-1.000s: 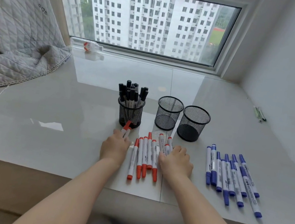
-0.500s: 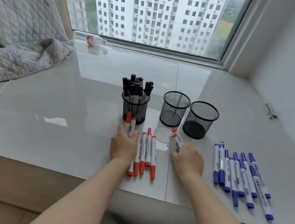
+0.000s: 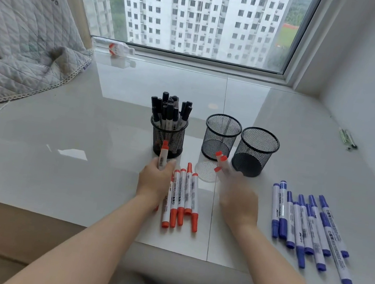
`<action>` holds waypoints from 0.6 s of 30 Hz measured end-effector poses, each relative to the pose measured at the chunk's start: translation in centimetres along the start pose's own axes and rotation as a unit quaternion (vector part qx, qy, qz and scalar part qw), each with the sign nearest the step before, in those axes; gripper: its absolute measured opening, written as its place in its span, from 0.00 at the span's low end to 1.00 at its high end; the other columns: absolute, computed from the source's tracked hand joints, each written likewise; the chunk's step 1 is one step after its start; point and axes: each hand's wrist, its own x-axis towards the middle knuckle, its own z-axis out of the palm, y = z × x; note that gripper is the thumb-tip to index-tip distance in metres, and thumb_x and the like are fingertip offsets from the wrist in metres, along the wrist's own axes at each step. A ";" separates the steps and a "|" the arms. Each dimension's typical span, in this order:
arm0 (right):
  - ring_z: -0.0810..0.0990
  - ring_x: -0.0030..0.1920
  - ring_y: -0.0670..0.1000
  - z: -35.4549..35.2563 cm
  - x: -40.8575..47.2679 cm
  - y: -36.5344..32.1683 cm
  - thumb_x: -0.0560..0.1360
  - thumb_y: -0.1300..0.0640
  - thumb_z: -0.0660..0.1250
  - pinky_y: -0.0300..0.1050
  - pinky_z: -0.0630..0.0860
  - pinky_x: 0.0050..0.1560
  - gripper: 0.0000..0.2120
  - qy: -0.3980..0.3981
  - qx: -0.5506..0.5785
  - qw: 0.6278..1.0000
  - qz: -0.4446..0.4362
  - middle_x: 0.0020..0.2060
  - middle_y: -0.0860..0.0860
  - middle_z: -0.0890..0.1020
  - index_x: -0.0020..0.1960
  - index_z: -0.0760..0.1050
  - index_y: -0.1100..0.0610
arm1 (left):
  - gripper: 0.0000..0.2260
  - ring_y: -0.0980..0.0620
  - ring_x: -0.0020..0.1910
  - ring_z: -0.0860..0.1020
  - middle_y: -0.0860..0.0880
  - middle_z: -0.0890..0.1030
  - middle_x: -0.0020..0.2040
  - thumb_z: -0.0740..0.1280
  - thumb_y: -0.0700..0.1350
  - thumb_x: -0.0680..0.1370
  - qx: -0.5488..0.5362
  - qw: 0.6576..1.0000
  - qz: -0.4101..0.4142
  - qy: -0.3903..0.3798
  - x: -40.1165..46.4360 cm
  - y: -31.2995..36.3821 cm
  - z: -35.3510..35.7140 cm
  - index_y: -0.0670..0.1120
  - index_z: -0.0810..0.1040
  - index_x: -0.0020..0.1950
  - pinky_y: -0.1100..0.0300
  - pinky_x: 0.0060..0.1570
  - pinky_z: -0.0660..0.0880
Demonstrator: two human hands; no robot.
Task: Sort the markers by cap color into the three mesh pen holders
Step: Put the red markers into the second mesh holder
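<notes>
Currently I find the sorting about one third done, by my reading. Furthest left, the quilt (image 3: 19, 46) lies clear of the work. The left holder (image 3: 167, 136) is packed with black markers (image 3: 169, 112), caps up, so black looks finished.

Just in front of it, my left hand (image 3: 154, 183) has its fingers closed round one red marker (image 3: 162, 157), held upright with the cap on top, presumably ready to drop into a holder. Beside that hand, the loose red markers (image 3: 183, 196) lie side by side on the counter (image 3: 84, 151), lined up so they can be gathered in a bunch.

The middle holder (image 3: 221, 137) stands empty. My right hand (image 3: 238, 202), blurred, is closed on a few red markers (image 3: 221, 163), their caps pointing up towards that holder; I judge it the intended place for red.

The right holder (image 3: 256, 151), also empty, sits touching or nearly touching the middle one. Furthest right, the blue markers (image 3: 309, 226) lie fanned out, untouched, nearest the holder they likely belong in.
</notes>
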 end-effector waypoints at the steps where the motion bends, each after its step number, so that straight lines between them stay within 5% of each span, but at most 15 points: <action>1: 0.77 0.40 0.65 0.0 0.2 0.1 0.72 0.62 0.62 0.48 0.63 0.36 0.09 0.000 0.009 1.000 -0.002 0.40 0.61 0.80 0.53 0.69 0.61 | 0.10 0.60 0.36 0.73 0.56 0.76 0.35 0.63 0.53 0.77 -0.005 1.000 0.003 0.001 0.1 0.1 0.0 0.53 0.72 0.36 0.59 0.37 0.66; 4: 0.77 0.39 0.63 -0.3 0.9 -0.1 0.74 0.57 0.64 0.48 0.66 0.35 0.05 0.010 0.075 0.997 0.027 0.37 0.58 0.79 0.46 0.69 0.57 | 0.14 0.57 0.31 0.71 0.56 0.73 0.29 0.62 0.53 0.77 -0.015 0.999 0.039 -0.010 0.2 0.4 0.4 0.50 0.70 0.33 0.60 0.33 0.66; 7: 0.73 0.33 0.58 -1.0 2.1 -0.8 0.73 0.52 0.65 0.45 0.64 0.32 0.13 0.025 0.111 0.992 0.046 0.28 0.50 0.73 0.34 0.64 0.52 | 0.16 0.59 0.27 0.67 0.58 0.69 0.23 0.61 0.53 0.78 -0.024 0.993 0.105 -0.040 0.1 1.7 0.9 0.50 0.67 0.32 0.63 0.31 0.64; 11: 0.66 0.25 0.51 -2.6 5.0 -2.5 0.70 0.57 0.65 0.44 0.61 0.27 0.19 0.061 0.187 0.978 0.071 0.20 0.48 0.66 0.25 0.61 0.55 | 0.17 0.58 0.27 0.63 0.56 0.64 0.26 0.61 0.53 0.78 -0.057 0.983 0.171 -0.045 1.0 4.5 2.1 0.47 0.64 0.33 0.62 0.31 0.62; 14: 0.66 0.23 0.51 -4.1 7.9 -4.0 0.70 0.60 0.64 0.45 0.63 0.27 0.17 0.106 0.272 0.954 0.072 0.20 0.52 0.68 0.25 0.64 0.59 | 0.18 0.59 0.25 0.61 0.57 0.64 0.24 0.61 0.53 0.78 -0.101 0.971 0.211 -0.055 2.0 7.5 3.3 0.49 0.62 0.32 0.67 0.28 0.60; 18: 0.76 0.22 0.45 -5.6 11.7 -5.4 0.72 0.57 0.64 0.38 0.72 0.25 0.12 0.151 0.445 0.876 0.110 0.22 0.50 0.76 0.37 0.74 0.66 | 0.17 0.53 0.29 0.65 0.49 0.67 0.30 0.60 0.55 0.78 -0.151 0.957 0.233 -0.081 3.6 11.4 5.1 0.42 0.67 0.37 0.58 0.32 0.64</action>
